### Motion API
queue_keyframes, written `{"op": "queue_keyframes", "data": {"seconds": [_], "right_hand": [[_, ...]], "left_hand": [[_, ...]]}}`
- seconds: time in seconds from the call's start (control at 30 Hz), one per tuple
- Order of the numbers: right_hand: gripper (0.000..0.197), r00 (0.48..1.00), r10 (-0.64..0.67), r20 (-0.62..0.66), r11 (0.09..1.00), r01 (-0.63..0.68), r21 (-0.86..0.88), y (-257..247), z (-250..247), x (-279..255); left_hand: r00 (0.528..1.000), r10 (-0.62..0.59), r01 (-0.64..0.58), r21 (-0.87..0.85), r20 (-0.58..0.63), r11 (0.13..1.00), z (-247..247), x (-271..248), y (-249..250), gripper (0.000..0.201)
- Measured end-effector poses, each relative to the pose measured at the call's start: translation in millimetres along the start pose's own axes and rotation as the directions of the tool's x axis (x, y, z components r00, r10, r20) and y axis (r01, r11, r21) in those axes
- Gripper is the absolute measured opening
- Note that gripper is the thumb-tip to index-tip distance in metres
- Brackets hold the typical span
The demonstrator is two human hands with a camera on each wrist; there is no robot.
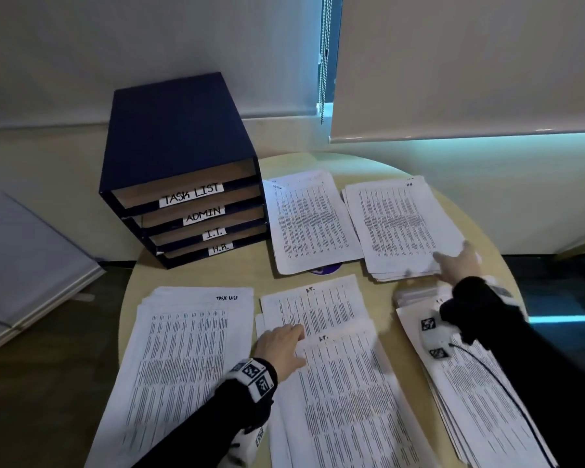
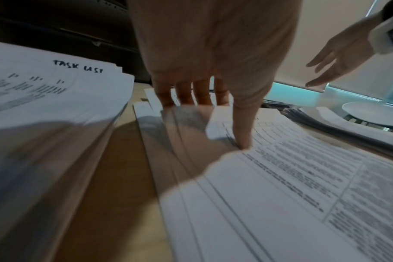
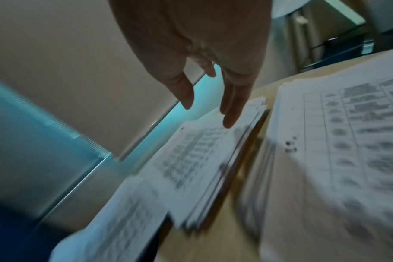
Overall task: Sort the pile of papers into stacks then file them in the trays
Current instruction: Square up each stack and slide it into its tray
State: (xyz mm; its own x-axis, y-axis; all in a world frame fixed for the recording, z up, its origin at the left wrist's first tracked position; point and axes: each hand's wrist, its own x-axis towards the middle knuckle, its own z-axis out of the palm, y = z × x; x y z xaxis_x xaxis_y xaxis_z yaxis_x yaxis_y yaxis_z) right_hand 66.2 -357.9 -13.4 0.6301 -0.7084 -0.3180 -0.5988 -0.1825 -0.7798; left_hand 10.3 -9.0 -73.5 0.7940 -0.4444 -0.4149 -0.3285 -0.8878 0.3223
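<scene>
Several stacks of printed sheets lie on a round table (image 1: 380,292). My left hand (image 1: 281,342) (image 2: 222,106) rests flat on the centre stack marked I.T. (image 1: 314,309), with its thumb (image 2: 242,141) pressing the top sheet (image 1: 348,393). A stack marked TASK LIST (image 1: 183,359) (image 2: 45,92) lies to its left. My right hand (image 1: 455,261) (image 3: 209,109), fingers spread and straight, hovers at the near right corner of the back right stack (image 1: 402,228) (image 3: 198,152) and holds nothing. Another stack (image 1: 311,224) lies at the back middle. An unsorted pile (image 1: 480,393) sits under my right forearm.
A dark blue tray unit (image 1: 179,136) stands at the table's back left, its four trays labelled TASK LIST (image 1: 192,194), ADMIN, I.T. and H.R. A purple object (image 1: 325,269) peeks from under the back middle stack. Window blinds hang behind, and the floor drops off to the left.
</scene>
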Motion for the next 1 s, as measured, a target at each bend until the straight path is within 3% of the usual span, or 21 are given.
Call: {"op": "queue_keyframes", "data": {"seconds": [0.07,0.13,0.2,0.33,0.5,0.6,0.7,0.8,1.0], "right_hand": [[0.046,0.979,-0.015,0.201,1.0,0.016,-0.003,13.3,14.8,-37.0],[0.03,0.924,-0.021,0.383,0.993,0.063,-0.098,33.4,31.7,-77.7],[0.03,0.882,-0.032,0.471,0.95,0.174,-0.26,53.9,46.3,-115.7],[0.032,0.918,-0.072,0.39,0.888,0.237,-0.393,86.9,65.0,-152.4],[0.045,0.967,-0.051,0.251,0.967,0.111,-0.23,98.3,69.8,-158.9],[0.02,0.971,-0.06,0.231,0.973,0.108,-0.203,97.3,70.5,-158.6],[0.019,0.975,-0.129,0.181,0.965,0.165,-0.205,95.2,69.1,-161.9],[0.022,0.952,-0.221,0.21,0.932,0.27,-0.243,92.6,64.3,-167.4],[0.022,0.84,-0.428,0.333,0.74,0.537,-0.404,100.0,58.1,-167.7]], "left_hand": [[0.998,-0.03,0.025,-0.106,-0.047,0.994,-1.3,0.0,-0.1,0.014],[0.995,-0.082,0.068,-0.235,-0.051,0.97,-4.6,2.0,-4.4,0.015],[0.995,-0.097,0.082,-0.389,-0.018,0.918,-9.1,4.9,-11.3,0.015],[0.998,-0.054,0.053,-0.527,0.015,0.848,-15.0,8.6,-23.6,0.01],[0.999,-0.028,0.041,-0.555,0.031,0.831,-18.4,5.3,-32.9,0.016],[0.998,-0.046,0.056,-0.584,0.033,0.81,-21.7,3.7,-33.3,0.015],[0.997,-0.066,0.075,-0.576,0.036,0.814,-23.7,3.9,-34.2,0.018],[0.998,-0.067,0.063,-0.599,0.016,0.798,-22.4,3.5,-34.6,0.012],[0.992,-0.115,0.071,-0.58,-0.041,0.811,-17.5,7.2,-35.3,0.011]]}}
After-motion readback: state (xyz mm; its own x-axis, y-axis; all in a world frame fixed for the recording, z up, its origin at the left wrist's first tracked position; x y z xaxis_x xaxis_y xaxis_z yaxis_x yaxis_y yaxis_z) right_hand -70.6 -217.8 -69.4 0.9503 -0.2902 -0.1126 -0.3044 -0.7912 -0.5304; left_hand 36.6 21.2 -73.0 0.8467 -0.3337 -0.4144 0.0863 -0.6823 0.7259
